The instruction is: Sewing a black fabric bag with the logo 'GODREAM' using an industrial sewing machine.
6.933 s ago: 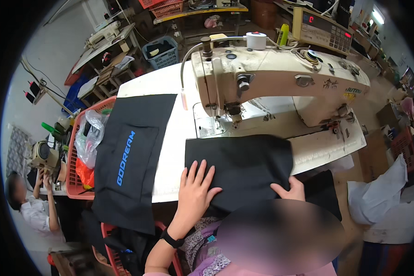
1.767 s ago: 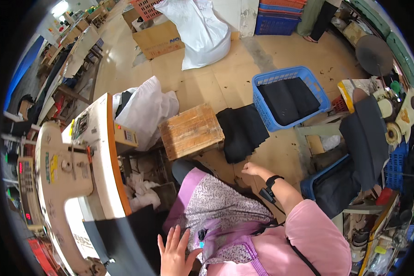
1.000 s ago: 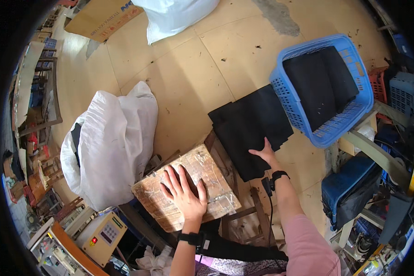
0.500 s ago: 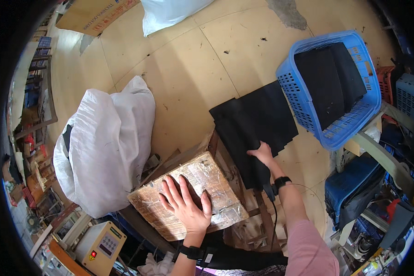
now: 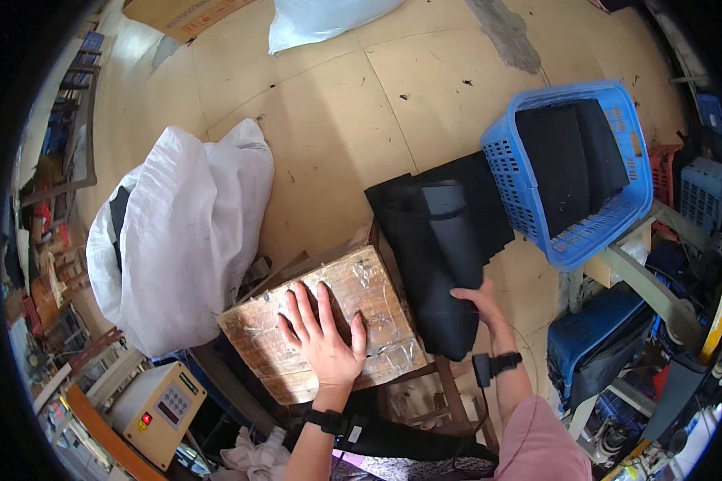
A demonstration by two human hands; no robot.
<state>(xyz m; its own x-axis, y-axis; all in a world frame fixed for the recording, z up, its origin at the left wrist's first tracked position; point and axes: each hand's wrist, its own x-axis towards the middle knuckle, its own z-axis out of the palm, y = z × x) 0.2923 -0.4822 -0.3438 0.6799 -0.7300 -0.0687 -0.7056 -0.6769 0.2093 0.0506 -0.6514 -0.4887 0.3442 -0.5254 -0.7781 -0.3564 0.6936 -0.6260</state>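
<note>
My left hand lies flat with fingers spread on a worn wooden block, whose top is scuffed and partly covered with clear tape. To the right of the block, my right hand grips the edge of a black sheet. Its thumb shows on top, while the other fingers are hidden behind the material. That sheet is bent up, and its far part catches the light in a greyish, blurred fold. Beneath and beyond it spreads a stack of black sheets, reaching toward the blue plastic basket.
More black sheets stand inside the basket. A large white sack bulges left of the block. At lower left is a beige control box with a keypad. A cardboard box and another white bag lie on the far floor.
My right hand has drawn back slightly toward me, and the black sheet has bent up into a fold. My left hand stays flat on the block. The whole view has shifted a little.
</note>
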